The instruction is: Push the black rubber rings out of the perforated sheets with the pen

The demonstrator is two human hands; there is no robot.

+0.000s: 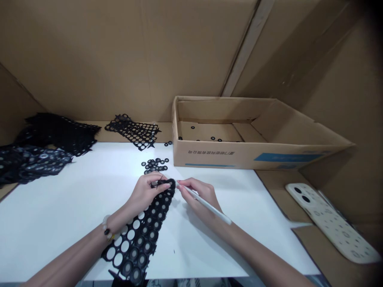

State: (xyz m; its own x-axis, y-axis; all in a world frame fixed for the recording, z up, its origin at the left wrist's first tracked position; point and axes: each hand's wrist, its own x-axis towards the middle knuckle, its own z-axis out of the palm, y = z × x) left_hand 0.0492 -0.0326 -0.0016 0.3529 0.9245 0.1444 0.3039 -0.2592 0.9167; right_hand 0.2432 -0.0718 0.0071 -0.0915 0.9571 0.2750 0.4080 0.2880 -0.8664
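Observation:
My left hand (pixel 151 189) pinches the far end of a black perforated rubber sheet (pixel 145 239), which stretches back toward the table's near edge. Some of its round spots are open holes; others still hold black rings. In my right hand (pixel 200 195) is a slim white pen-like tool (pixel 209 206), its tip close to the sheet's held end. Whether the tip touches the sheet I cannot tell. Just beyond my left hand lies a loose pile of small black rubber rings (pixel 155 164).
A low cardboard box (pixel 214 153) with a few rings inside stands at the back right. A holed-out sheet (pixel 134 130) lies at the back. More black sheets (pixel 62 133) are heaped at the left. A phone in a patterned case (pixel 332 223) rests on cardboard at the right.

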